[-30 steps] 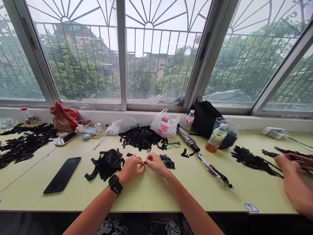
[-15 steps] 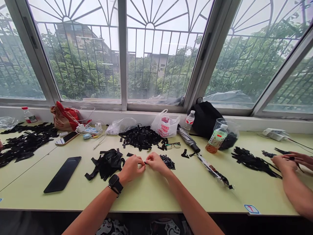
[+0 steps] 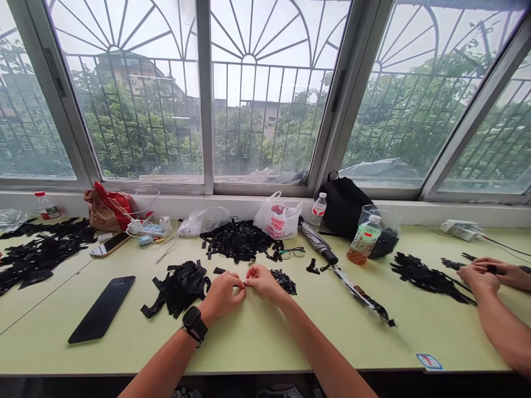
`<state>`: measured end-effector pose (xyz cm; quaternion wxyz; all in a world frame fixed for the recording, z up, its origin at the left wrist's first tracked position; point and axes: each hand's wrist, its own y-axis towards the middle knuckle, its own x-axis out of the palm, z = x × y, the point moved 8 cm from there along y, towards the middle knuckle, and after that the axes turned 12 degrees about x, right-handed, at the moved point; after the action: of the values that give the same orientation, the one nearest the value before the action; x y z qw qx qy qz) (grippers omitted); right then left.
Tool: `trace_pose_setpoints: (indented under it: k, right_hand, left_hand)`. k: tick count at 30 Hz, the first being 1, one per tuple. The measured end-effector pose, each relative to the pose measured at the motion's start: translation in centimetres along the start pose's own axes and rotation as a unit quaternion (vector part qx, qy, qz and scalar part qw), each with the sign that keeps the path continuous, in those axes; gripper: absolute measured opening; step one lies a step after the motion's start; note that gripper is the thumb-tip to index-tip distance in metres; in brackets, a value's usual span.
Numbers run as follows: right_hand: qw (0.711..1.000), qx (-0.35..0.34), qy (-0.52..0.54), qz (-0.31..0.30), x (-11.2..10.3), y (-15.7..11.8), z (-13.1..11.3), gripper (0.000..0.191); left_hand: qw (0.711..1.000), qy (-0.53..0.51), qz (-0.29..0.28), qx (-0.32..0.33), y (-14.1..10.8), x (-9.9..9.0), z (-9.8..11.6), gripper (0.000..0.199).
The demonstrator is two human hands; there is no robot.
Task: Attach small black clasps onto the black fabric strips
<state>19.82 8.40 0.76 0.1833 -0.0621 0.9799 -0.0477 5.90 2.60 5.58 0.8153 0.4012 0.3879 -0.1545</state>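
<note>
My left hand [image 3: 224, 296], with a dark watch [image 3: 194, 324] on the wrist, is closed in a pinch over the table. My right hand [image 3: 263, 281] pinches too, its fingertips almost meeting the left ones. Between them shows a tiny black piece [image 3: 245, 284], mostly hidden by the fingers; its exact kind is unclear. Beside my left hand lies a heap of short black fabric strips [image 3: 180, 288]. Close to my right hand is a small pile of little black rings or buckles [image 3: 285, 281]. Behind both hands spreads a bigger heap of black strips [image 3: 237, 241].
A black phone or tablet [image 3: 102, 309] lies at left. Glasses [image 3: 292, 253], a folded umbrella [image 3: 317, 243], a plastic bag [image 3: 277, 216] and a tea bottle [image 3: 364, 240] stand or lie behind. At right, another person's hands [image 3: 481, 279] work near more black strips [image 3: 429, 279].
The camera view has tilted up a little, so the table sits lower in the picture. My hands stay together, still pinching at the same spot.
</note>
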Motion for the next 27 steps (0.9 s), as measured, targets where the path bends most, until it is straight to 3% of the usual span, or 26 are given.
trace_pose_setpoints:
  k: [15, 27]
  right_hand:
    - [0.997, -0.002, 0.04, -0.064, 0.4, 1.2, 0.6, 0.008]
    - [0.999, -0.017, 0.019, -0.037, 0.1, 0.6, 0.3, 0.012]
  left_hand:
    - [1.0, -0.003, 0.0, -0.011, 0.0, 0.0, -0.1, 0.018]
    - [0.999, -0.025, -0.004, -0.022, 0.0, -0.1, -0.2, 0.019]
